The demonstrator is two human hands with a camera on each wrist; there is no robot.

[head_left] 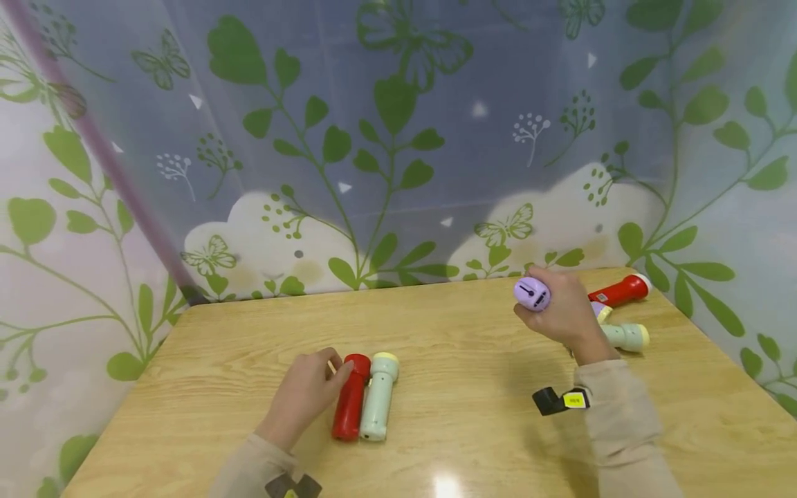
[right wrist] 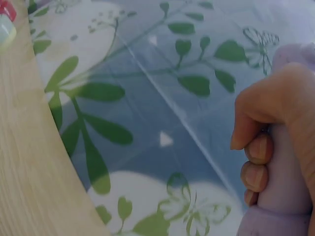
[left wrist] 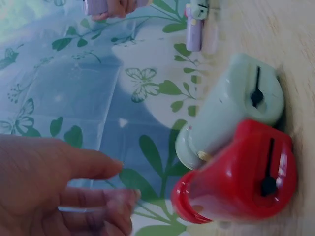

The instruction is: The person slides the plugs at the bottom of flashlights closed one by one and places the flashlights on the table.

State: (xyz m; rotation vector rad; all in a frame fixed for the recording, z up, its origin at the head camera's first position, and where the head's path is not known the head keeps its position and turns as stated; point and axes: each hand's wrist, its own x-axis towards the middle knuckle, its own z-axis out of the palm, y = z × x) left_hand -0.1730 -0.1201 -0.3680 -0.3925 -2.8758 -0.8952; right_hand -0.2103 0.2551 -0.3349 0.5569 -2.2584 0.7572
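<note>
My right hand (head_left: pixel 563 311) grips a purple flashlight (head_left: pixel 532 294), raised over the table's right side with its tail end facing the head camera. In the right wrist view the fingers wrap round the purple barrel (right wrist: pixel 285 172). A red flashlight (head_left: pixel 351 408) and a pale green flashlight (head_left: pixel 377 408) lie side by side on the table near its middle. My left hand (head_left: pixel 305 391) is just left of the red one, thumb near its head. Seen from the left wrist, that hand's fingers (left wrist: pixel 93 164) are loosely bent, with nothing between them and a gap to the red flashlight.
Beyond my right wrist lie another red flashlight (head_left: pixel 623 290), another pale green one (head_left: pixel 627 337) and a partly hidden purple one (head_left: pixel 601 311). The wooden table (head_left: pixel 461 387) meets a leaf-patterned curtain (head_left: pixel 411 173) at its back and sides.
</note>
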